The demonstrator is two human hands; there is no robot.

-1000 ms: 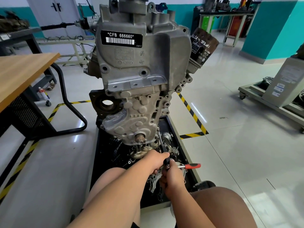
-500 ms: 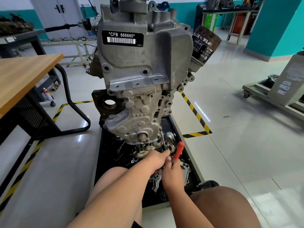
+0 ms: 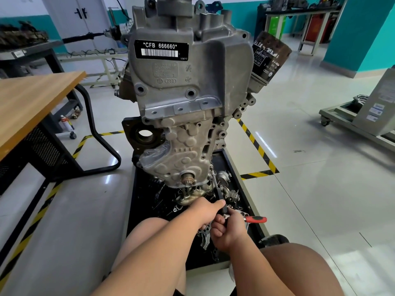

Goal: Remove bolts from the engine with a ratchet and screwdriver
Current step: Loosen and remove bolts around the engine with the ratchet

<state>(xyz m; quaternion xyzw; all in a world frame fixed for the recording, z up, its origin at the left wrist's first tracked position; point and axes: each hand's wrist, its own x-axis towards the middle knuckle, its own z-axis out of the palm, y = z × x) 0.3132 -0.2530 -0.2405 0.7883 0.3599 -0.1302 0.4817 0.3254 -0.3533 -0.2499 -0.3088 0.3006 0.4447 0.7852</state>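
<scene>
A grey engine (image 3: 188, 103) stands upright in a black tray (image 3: 235, 167) in front of me. A slim extension bar (image 3: 215, 184) runs from a bolt on the engine's lower right edge down to a ratchet. My left hand (image 3: 205, 212) grips the bar's black lower part, thumb on top. My right hand (image 3: 229, 231) holds the ratchet (image 3: 255, 219) near its head; its red handle points to the right. The bolt itself is hidden by the socket.
Loose metal parts lie in the tray around my hands. A wooden bench (image 3: 32, 103) with black legs stands left. An oil filter (image 3: 270, 56) sticks out at the engine's upper right. A wheeled stand (image 3: 363, 118) sits right. My knees flank the tray.
The ratchet's red handle swung up towards the engine half a second ago and is back down pointing right now. My left hand stayed on the bar.
</scene>
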